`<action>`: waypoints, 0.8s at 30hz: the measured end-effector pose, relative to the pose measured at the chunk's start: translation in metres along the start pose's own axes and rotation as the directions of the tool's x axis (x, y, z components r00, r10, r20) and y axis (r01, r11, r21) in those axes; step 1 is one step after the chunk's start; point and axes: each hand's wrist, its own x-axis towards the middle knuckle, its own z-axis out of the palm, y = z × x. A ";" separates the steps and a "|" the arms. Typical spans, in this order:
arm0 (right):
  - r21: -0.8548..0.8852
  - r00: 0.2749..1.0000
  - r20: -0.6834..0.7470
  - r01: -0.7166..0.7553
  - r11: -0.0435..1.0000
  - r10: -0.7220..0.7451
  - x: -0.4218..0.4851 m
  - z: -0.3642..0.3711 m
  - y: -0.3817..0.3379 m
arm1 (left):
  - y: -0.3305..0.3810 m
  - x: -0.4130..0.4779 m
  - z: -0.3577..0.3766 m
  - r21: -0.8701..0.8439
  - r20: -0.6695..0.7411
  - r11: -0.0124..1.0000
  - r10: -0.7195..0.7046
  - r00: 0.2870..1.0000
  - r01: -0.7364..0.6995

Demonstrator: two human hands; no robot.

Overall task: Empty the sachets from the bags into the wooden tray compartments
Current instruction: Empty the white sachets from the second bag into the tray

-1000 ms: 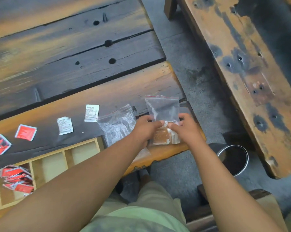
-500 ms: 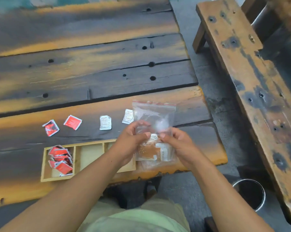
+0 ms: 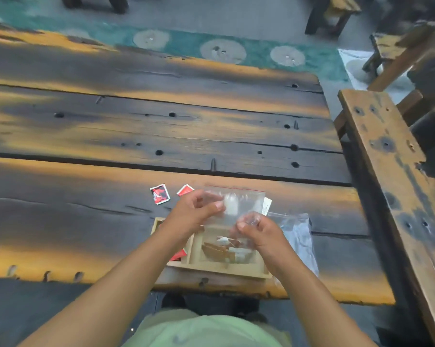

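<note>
Both hands hold a clear zip bag [image 3: 241,204] with a red seal strip upright above the wooden tray [image 3: 219,271]. My left hand [image 3: 193,211] pinches its left side and my right hand [image 3: 257,231] pinches its right side lower down. Brown and white sachets [image 3: 224,250] lie in the bag's bottom, over the tray's right part. Red sachets [image 3: 178,255] show in a tray compartment under my left wrist. An empty clear bag [image 3: 299,236] lies on the table to the right of the tray.
Two red sachets [image 3: 160,194] [image 3: 185,190] and a white one [image 3: 267,205] lie loose on the dark plank table behind the tray. A worn wooden bench [image 3: 391,186] runs along the right side. The tray sits close to the table's near edge [image 3: 211,288].
The bag has been carried left from the table's edge and now hangs over the tray. The camera has tilted up and shows more of the table.
</note>
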 end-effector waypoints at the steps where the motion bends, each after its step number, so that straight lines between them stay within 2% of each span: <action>1: -0.019 1.000 -0.005 0.013 1.000 -0.013 0.000 0.005 -0.003 | 0.006 0.001 -0.008 0.022 -0.001 1.000 0.022 1.000 -0.022; 4: -0.050 0.999 -0.013 0.052 0.997 -0.053 -0.001 0.015 -0.008 | 0.021 0.003 -0.027 0.113 0.046 0.986 0.118 0.992 -0.122; 6: -0.078 0.998 -0.014 0.065 0.995 -0.066 0.000 0.019 -0.007 | 0.028 0.005 -0.036 0.321 0.105 0.920 0.201 0.974 -0.224; 8: -0.105 0.997 -0.001 0.073 0.992 -0.074 0.000 0.022 -0.005 | 0.032 0.007 -0.041 0.645 0.202 0.686 0.271 0.941 -0.336; 9: -0.117 0.997 0.009 0.074 0.990 -0.074 0.001 0.023 -0.003 | 0.034 0.006 -0.040 0.745 0.244 0.566 0.263 0.933 -0.354; 10: -0.127 0.998 0.019 0.062 0.990 -0.061 0.001 0.024 -0.001 | 0.035 0.004 -0.039 0.785 0.269 0.509 0.236 0.934 -0.355; 12: -0.140 0.999 0.023 0.033 0.990 -0.031 0.004 0.024 0.006 | 0.030 0.000 -0.035 0.764 0.284 0.554 0.174 0.943 -0.332; 15: -0.168 1.000 -0.006 0.019 0.986 -0.020 0.007 0.025 0.017 | 0.013 -0.006 -0.033 0.584 0.244 0.783 0.080 0.967 -0.212; 19: -0.203 0.980 -0.197 -0.022 0.979 -0.019 0.003 0.021 0.013 | -0.015 -0.018 -0.020 0.422 0.170 0.899 0.045 0.984 -0.114; 21: -0.183 0.985 -0.167 0.001 0.983 -0.032 -0.003 0.020 0.004 | -0.024 -0.023 -0.013 0.364 0.151 0.925 0.053 0.987 -0.105; 24: -0.124 1.000 -0.030 0.003 0.992 -0.007 -0.013 0.024 -0.010 | -0.033 -0.025 -0.005 0.247 0.144 0.962 0.082 0.986 -0.116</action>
